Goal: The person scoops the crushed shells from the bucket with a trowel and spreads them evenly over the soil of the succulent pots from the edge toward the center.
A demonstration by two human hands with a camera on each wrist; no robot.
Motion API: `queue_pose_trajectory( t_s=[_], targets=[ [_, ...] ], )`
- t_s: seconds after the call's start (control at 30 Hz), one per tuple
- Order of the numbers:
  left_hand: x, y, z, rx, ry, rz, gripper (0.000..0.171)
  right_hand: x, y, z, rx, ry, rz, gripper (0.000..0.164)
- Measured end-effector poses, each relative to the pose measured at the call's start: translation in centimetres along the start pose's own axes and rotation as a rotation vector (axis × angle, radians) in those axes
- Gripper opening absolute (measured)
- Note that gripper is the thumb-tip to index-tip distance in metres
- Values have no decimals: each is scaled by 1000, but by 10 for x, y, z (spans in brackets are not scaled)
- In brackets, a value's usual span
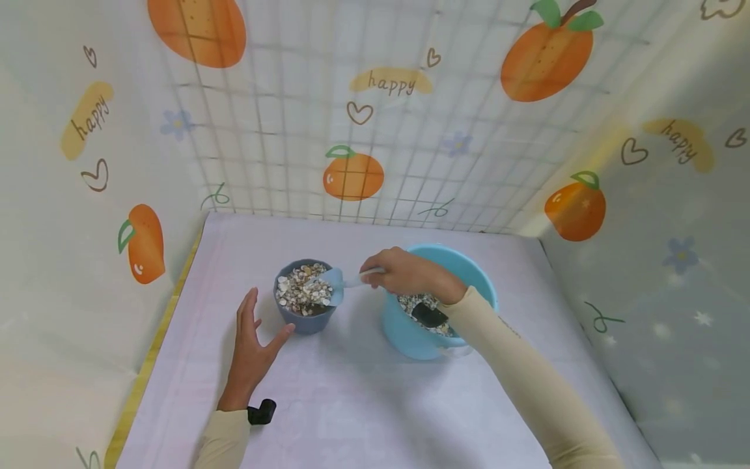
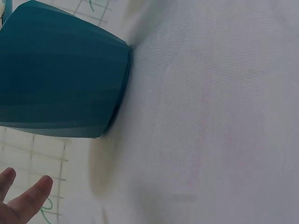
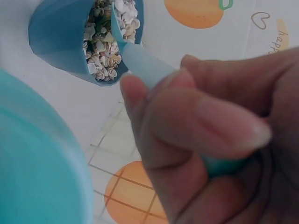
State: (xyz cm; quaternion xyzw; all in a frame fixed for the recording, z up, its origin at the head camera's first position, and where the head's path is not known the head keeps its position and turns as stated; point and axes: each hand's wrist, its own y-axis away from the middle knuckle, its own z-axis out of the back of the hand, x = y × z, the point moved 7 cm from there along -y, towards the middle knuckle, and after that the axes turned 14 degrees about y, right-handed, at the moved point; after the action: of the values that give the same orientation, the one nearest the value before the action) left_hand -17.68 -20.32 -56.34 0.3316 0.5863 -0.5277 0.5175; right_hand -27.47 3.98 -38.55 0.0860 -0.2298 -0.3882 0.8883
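Note:
My right hand (image 1: pixel 404 272) grips the handle of a light blue toy shovel (image 1: pixel 336 286). The shovel's blade is over the rim of a blue-grey faceted pot (image 1: pixel 307 324), among small shells (image 1: pixel 295 290) that fill it nearly to the top. In the right wrist view, fingers and thumb curl round the shovel handle (image 3: pixel 145 63). To the left of the pot, my left hand (image 1: pixel 250 360) is spread, thumb apart from the fingers, holding nothing. Only some of its fingertips (image 2: pixel 35 196) show in the left wrist view, below the pot's side (image 2: pixel 60 70).
A turquoise bucket (image 1: pixel 404 333) with more shells (image 1: pixel 418 303) stands right of the pot, under my right forearm. The white-covered table (image 1: pixel 328 404) has patterned curtain-like walls (image 1: pixel 281 169) behind and at both sides.

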Motion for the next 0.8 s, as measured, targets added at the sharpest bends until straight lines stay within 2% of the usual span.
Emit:
queue_pose_trajectory(
  t_s=[0.33, 0.57, 0.8],
  targets=[
    [0, -1, 5, -6, -11, 4, 99, 8, -10, 2, -20, 22, 25, 32],
    [-1, 0, 9, -30, -11, 28, 98, 17, -21, 9, -91, 118, 75, 32],
    [0, 0, 11, -38, -11, 34, 98, 19, -31, 11, -108, 187, 46, 31]
  ],
)
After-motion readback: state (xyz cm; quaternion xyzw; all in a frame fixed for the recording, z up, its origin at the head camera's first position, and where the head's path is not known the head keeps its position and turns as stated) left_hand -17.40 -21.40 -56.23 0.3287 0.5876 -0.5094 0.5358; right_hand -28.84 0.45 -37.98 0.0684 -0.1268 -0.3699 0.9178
